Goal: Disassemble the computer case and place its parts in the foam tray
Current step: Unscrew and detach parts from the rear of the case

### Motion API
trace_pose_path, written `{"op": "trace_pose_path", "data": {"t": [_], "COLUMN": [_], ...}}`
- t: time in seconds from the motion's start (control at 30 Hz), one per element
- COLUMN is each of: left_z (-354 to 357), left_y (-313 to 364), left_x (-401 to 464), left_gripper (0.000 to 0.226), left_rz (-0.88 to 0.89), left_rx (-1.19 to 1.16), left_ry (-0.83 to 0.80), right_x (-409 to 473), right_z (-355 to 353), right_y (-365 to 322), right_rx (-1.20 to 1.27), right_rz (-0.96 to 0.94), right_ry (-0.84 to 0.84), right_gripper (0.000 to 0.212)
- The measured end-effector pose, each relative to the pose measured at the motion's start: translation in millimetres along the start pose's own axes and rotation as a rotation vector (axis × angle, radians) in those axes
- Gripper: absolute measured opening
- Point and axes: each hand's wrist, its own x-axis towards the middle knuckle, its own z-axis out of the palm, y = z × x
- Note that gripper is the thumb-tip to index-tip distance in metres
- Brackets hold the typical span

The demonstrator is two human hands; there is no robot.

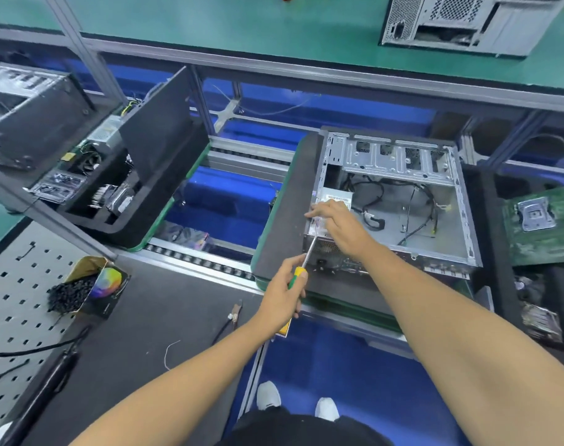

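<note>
Yellow-green screwdriver [298,273] gripped by left hand [282,297] | right hand [338,225] fingers loose, resting on computer case [399,201]

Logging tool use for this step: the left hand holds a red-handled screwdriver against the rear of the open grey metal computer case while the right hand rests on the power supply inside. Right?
Not quite: the head view shows the screwdriver has a yellow-and-green handle, not red. The rest stands: the left hand holds it against the rear of the open grey metal computer case, and the right hand rests on the power supply.

A small open carton [94,286] spilling black screws [69,296] sits on the dark table [164,317], beside a perforated metal panel [20,294]. A second computer case [467,22] stands on the green bench [242,24] beyond.
</note>
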Motion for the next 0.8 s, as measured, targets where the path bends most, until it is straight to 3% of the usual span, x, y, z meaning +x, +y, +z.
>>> {"op": "trace_pose_path", "data": {"t": [0.8], "left_z": [0.7], "left_y": [-12.5], "left_x": [0.5], "left_gripper": [0.037], "left_rz": [0.001], "left_rx": [0.09], "left_ry": [0.059], "right_x": [9.2], "right_z": [7.4], "right_y": [12.7], "right_rx": [0.077], "right_rz": [0.046], "right_ry": [0.025], "right_gripper": [0.056]}}
